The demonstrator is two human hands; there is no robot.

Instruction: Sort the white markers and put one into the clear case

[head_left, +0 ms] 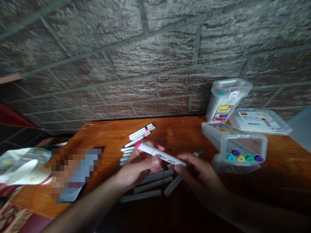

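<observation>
A white marker with a pink end is held tilted above the table, its pink end up to the left. My left hand grips it around the middle, thumb in front and fingers behind. At the lower right end, the thumb and forefinger of my right hand pinch the same marker. Below the hands lie several loose white markers, partly covered by my fingers. Farther back is a small group of white markers with red and purple bands.
To the right lies an open clear case with several coloured marker ends showing. Behind it stand an upright clear marker case and a flat clear box. A brick wall rises behind the wooden table. Left is a white crumpled bag.
</observation>
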